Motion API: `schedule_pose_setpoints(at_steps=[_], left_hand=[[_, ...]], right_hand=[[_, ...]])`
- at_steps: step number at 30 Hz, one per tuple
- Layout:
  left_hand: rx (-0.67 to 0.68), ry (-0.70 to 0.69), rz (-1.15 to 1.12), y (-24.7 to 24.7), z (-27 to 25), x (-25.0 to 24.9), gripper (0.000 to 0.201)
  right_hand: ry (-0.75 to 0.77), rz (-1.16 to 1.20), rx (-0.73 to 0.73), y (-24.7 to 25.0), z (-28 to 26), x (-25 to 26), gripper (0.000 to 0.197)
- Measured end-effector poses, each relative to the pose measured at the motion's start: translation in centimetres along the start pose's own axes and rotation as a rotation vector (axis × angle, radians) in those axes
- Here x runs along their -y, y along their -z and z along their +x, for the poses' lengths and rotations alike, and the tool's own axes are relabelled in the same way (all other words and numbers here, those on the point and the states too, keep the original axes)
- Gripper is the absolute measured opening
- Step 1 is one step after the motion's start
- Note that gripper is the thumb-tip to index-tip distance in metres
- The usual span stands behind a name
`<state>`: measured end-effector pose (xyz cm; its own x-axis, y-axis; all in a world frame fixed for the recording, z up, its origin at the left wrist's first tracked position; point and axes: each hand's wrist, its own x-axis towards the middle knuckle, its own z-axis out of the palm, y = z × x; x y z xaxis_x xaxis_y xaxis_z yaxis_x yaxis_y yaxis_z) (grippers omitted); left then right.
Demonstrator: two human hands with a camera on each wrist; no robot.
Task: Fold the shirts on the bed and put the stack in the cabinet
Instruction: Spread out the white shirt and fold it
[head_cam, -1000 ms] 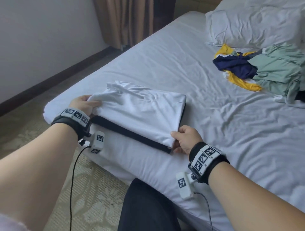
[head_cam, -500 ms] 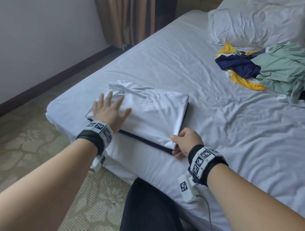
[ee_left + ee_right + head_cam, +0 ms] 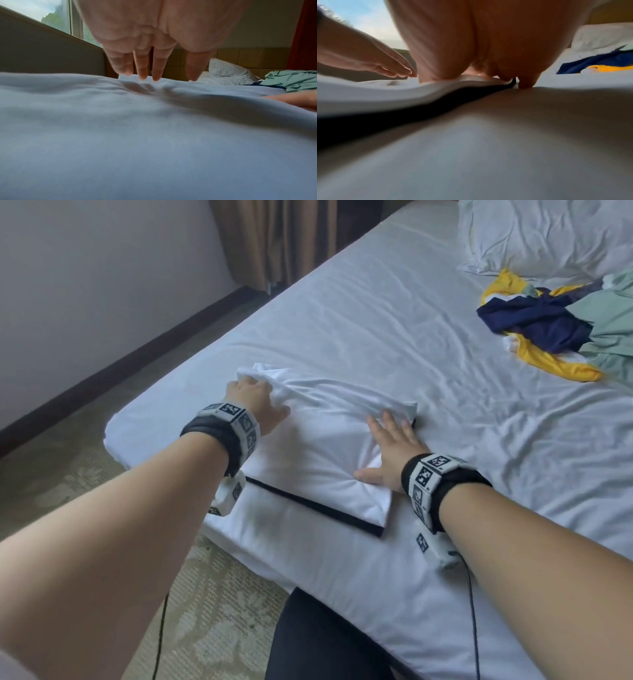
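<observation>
At the near edge of the bed (image 3: 342, 570), a folded white shirt (image 3: 325, 446) lies on top of a folded black garment (image 3: 318, 510), of which only a thin dark border shows along the near and right sides. The right hand (image 3: 390, 453) lies flat on the right part of the white shirt, fingers straight and spread, thumb out to the side, holding nothing; in the right wrist view its fingertips (image 3: 526, 82) press down at the stack's far edge. The left hand (image 3: 255, 398) rests on the far left corner of the shirt, where the cloth is bunched into wrinkles; in the left wrist view its fingers (image 3: 142, 65) reach straight down with the tips touching the fabric, not curled around it. Farther up the wrinkled sheet, well apart from the stack, lies a loose heap: a navy and yellow shirt (image 3: 534, 326) touching a pale green shirt (image 3: 613, 316). Beyond them sits a white pillow (image 3: 548, 234), with brown curtains (image 3: 274, 237) at the far wall.
</observation>
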<state>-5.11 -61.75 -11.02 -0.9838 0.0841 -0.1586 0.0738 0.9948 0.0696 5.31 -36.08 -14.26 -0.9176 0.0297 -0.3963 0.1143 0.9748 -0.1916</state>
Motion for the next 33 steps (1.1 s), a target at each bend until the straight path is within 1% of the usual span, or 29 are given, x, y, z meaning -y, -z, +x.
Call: schedule_pose_setpoints(at_steps=[1, 3, 5, 6, 7, 8, 11, 12, 15, 16, 17, 19, 22, 23, 25, 27, 29, 30, 31, 33], left_hand=[[-0.012, -0.038, -0.065, -0.3, 0.7, -0.2, 0.076], [0.048, -0.064, -0.121, -1.2, 1.9, -0.5, 0.082], [0.117, -0.018, -0.077, -2.6, 2.8, -0.7, 0.092], [0.136, 0.015, -0.054, -3.1, 3.3, -0.8, 0.093], [0.151, 0.034, -0.071, -3.2, 4.0, -1.0, 0.09], [0.133, 0.046, -0.088, -2.8, 4.7, -1.1, 0.082], [0.011, 0.052, -0.166, -0.3, 6.7, -0.8, 0.049], [-0.011, 0.08, -0.163, 0.6, 7.0, -0.6, 0.044], [-0.006, 0.183, -0.213, 1.4, 6.9, -0.4, 0.045], [0.007, 0.19, -0.181, 1.7, 6.6, -0.8, 0.046], [0.049, 0.205, -0.132, 1.9, 6.8, -1.2, 0.044], [0.079, 0.156, -0.039, 2.2, 7.3, -1.4, 0.033], [0.026, 0.152, -0.05, 2.9, 6.8, -1.4, 0.021], [-0.016, 0.147, -0.089, 3.1, 6.7, -1.4, 0.018], [-0.113, 0.165, -0.241, 3.6, 6.2, -1.2, 0.015], [-0.184, 0.205, -0.475, 3.8, 6.4, -0.5, 0.011], [-0.205, 0.219, -0.769, 3.7, 6.1, -0.2, 0.008], [-0.204, 0.195, -0.855, 3.5, 6.0, -0.2, 0.013], [-0.174, 0.151, -0.865, 3.3, 5.8, -0.4, 0.028], [-0.033, 0.037, -0.719, 3.0, 5.0, -0.9, 0.066]], right_hand=[[0.005, 0.003, 0.027, -0.3, 0.4, -0.5, 0.12], [0.014, 0.007, 0.036, -0.7, 0.6, -1.1, 0.121], [0.014, 0.002, 0.046, -1.1, 0.7, -1.3, 0.12], [0.015, -0.005, 0.056, -1.3, 0.8, -1.4, 0.119], [0.016, -0.014, 0.065, -1.3, 0.9, -1.4, 0.119], [0.017, -0.021, 0.076, -1.2, 1.0, -1.4, 0.119], [0.017, -0.021, 0.101, -1.2, 1.1, -1.5, 0.118], [0.019, -0.02, 0.104, -1.3, 1.1, -1.4, 0.118], [0.023, -0.022, 0.101, -1.4, 1.1, -1.4, 0.117], [0.023, -0.022, 0.097, -1.4, 1.1, -1.4, 0.117], [0.022, -0.021, 0.092, -1.4, 1.1, -1.5, 0.117], [0.017, -0.022, 0.093, -1.5, 1.0, -1.5, 0.117], [0.01, -0.021, 0.1, -1.5, 1.0, -1.5, 0.118], [0.012, -0.021, 0.101, -1.5, 1.0, -1.5, 0.118], [0.015, -0.024, 0.107, -1.5, 1.0, -1.5, 0.118], [0.014, -0.029, 0.114, -1.4, 1.0, -1.5, 0.118], [0.013, -0.034, 0.117, -1.3, 1.0, -1.4, 0.118], [0.012, -0.035, 0.119, -1.3, 1.0, -1.4, 0.118], [0.01, -0.036, 0.122, -1.2, 1.0, -1.4, 0.118], [0.007, -0.043, 0.128, -1.1, 1.0, -1.4, 0.118]])
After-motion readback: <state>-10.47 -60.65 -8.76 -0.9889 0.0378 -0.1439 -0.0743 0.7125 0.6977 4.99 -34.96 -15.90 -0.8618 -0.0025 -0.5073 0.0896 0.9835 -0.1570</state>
